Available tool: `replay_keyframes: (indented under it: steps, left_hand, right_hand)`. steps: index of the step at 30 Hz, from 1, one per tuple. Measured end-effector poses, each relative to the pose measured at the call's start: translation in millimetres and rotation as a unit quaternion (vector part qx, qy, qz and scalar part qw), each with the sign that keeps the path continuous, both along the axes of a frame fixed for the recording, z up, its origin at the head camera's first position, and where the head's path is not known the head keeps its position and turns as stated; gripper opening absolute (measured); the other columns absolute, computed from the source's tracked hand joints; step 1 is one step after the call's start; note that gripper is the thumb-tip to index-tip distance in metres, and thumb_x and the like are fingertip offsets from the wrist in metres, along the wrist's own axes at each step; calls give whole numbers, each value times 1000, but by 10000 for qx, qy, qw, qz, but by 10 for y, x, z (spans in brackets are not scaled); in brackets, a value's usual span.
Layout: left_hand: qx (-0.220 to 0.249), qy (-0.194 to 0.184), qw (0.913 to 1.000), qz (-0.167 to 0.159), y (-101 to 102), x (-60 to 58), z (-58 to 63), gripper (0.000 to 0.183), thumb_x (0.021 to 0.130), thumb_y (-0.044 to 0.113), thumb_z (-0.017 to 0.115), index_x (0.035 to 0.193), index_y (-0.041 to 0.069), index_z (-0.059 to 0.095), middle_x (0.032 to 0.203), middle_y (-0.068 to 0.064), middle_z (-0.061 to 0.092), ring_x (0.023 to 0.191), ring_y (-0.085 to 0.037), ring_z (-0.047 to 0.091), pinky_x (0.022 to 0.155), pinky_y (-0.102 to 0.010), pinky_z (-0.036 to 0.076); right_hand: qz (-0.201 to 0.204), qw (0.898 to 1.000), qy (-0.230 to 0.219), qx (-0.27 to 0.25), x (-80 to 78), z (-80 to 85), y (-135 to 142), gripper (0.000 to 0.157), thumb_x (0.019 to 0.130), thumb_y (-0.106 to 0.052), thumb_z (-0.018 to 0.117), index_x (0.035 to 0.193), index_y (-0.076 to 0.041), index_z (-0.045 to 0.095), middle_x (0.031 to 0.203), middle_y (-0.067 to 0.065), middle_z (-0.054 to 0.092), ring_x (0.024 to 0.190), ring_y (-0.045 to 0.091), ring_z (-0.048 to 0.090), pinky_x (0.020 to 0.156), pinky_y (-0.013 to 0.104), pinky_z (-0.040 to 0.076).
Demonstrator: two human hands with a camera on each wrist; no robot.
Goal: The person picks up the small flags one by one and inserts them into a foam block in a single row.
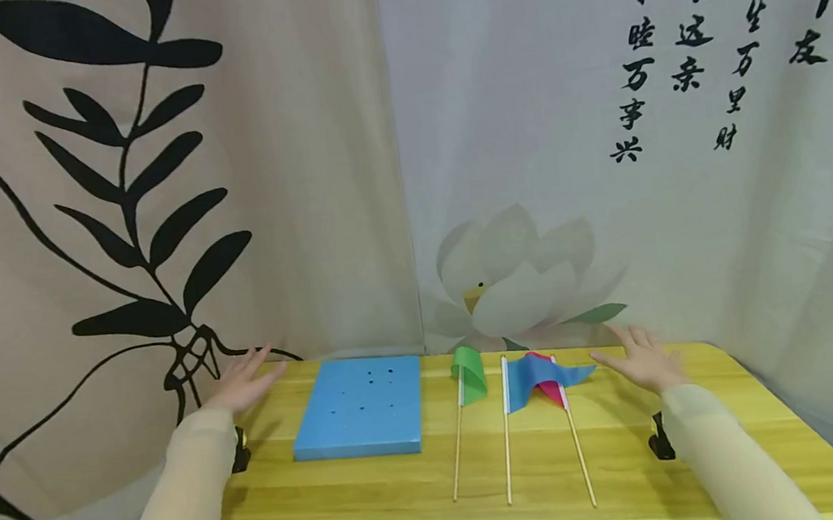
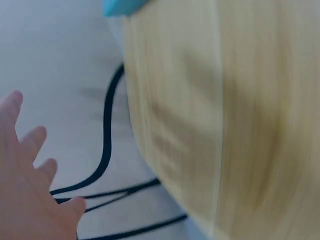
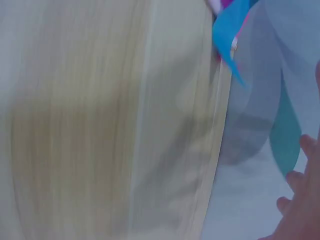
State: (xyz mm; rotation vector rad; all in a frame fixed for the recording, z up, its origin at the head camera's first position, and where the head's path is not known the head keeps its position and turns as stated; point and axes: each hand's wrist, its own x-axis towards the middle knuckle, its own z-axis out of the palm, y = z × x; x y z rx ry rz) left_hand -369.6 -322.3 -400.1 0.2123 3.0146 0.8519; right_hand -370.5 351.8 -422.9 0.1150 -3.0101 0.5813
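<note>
My left hand (image 1: pixel 246 383) is held over the table's left side with its fingers spread, holding nothing. Just right of it lies a flat blue board (image 1: pixel 326 419) dotted with several small dark holes. Three small flags on thin wooden sticks lie right of the board: a green flag (image 1: pixel 472 372), a blue flag (image 1: pixel 537 377) and a pinkish-red flag (image 1: pixel 552 391) partly hidden under the blue one. My right hand (image 1: pixel 646 362), fingers spread and holding nothing, is beside the tip of the blue flag. Both wrist views show the left hand (image 2: pixel 35 190) and right hand (image 3: pixel 305 200) above the tabletop's edge.
The wood-grain table (image 1: pixel 380 506) has rounded far corners. Behind it hangs a pale curtain (image 1: pixel 318 177) printed with a black plant, a lotus and Chinese characters, close along the table's back edge. A small black device (image 1: pixel 660 439) shows at the right wrist.
</note>
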Motion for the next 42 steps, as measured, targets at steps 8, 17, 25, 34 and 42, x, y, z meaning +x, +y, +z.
replay_keyframes:
  steps: [8, 17, 25, 34, 42]
  left_hand:
    - [2064, -557, 9764, -302, 25, -12, -78, 75, 102, 57, 30, 157, 17, -3, 159, -25, -2, 137, -53, 18, 103, -69, 27]
    - [2995, -744, 9508, -277, 186, -6, -392, 76, 101, 46, 47, 157, 11, 9, 152, -28, 24, 121, -45, 42, 91, -49, 49]
    - [3346, -768, 9385, -383, 314, 53, -558, 75, 101, 38, 52, 156, 7, 13, 149, -29, 30, 123, -42, 45, 94, -46, 48]
    - [3561, -814, 9304, -296, 390, 72, -712, 64, 100, 23, 57, 153, 3, 27, 148, -26, 34, 130, -40, 41, 100, -45, 45]
    - [3375, -651, 9386, -307, 359, 148, -800, 58, 98, 16, 59, 148, -2, 36, 149, -25, 35, 132, -39, 39, 104, -47, 41]
  right_hand:
    - [555, 9860, 335, -1534, -140, 70, -493, 85, 97, -55, 48, 154, 0, 18, 155, 32, 13, 140, 51, 12, 106, 70, 16]
    - [870, 9665, 579, -2345, -113, 47, -1140, 67, 93, -41, 63, 142, 2, 45, 146, 27, 37, 132, 45, 35, 107, 60, 30]
    - [1002, 9131, -222, -3947, -2, -12, -1604, 54, 94, -31, 66, 137, 0, 53, 129, 20, 55, 113, 39, 56, 92, 52, 49]
    - [768, 8633, -1302, -4816, 114, -254, -1996, 39, 93, -15, 65, 119, 13, 59, 106, 28, 65, 77, 28, 69, 68, 36, 59]
    - [673, 8508, -1894, -4855, 125, -471, -2269, 32, 89, -8, 66, 111, 14, 62, 81, 15, 66, 61, 18, 63, 60, 35, 59]
